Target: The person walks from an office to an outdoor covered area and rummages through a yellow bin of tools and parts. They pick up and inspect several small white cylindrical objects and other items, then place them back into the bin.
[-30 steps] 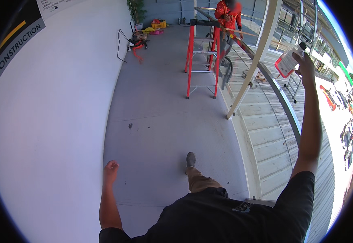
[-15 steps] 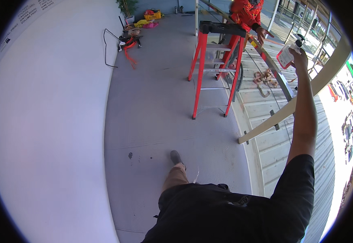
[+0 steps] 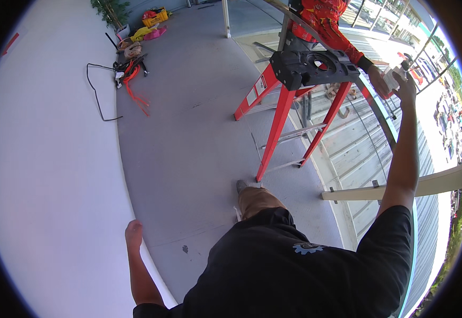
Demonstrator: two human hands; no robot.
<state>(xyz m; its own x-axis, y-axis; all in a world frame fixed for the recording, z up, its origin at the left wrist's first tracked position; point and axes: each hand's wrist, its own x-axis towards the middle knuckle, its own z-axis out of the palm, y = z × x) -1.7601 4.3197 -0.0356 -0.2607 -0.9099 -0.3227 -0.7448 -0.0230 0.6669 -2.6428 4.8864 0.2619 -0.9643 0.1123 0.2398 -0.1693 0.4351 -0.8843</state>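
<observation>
At the upper right, my right hand (image 3: 406, 90) is raised at arm's length, its fingers around the upper part of a clear pump bottle (image 3: 393, 80) with a dark pump top. A co-worker in a red patterned long sleeve (image 3: 337, 40) reaches from the far side. That person's hand (image 3: 380, 84) is at the bottle's other side and seems to touch it. My left hand (image 3: 134, 231) hangs low at the left, beside the white wall, nearest to no loose object. Its fingers are turned away and hidden.
A red stepladder (image 3: 277, 122) with a black top (image 3: 316, 66) stands ahead. A beige post (image 3: 422, 184) and a metal rail (image 3: 382, 116) border the ribbed roof at right. Orange straps (image 3: 134, 87), a bent black rod (image 3: 94, 93) and a yellow crate (image 3: 155, 18) lie along the white wall (image 3: 56, 159).
I have moved closer to the stepladder and the co-worker. The co-worker's hand has come to the bottle in my right hand. My left hand has come into view.
</observation>
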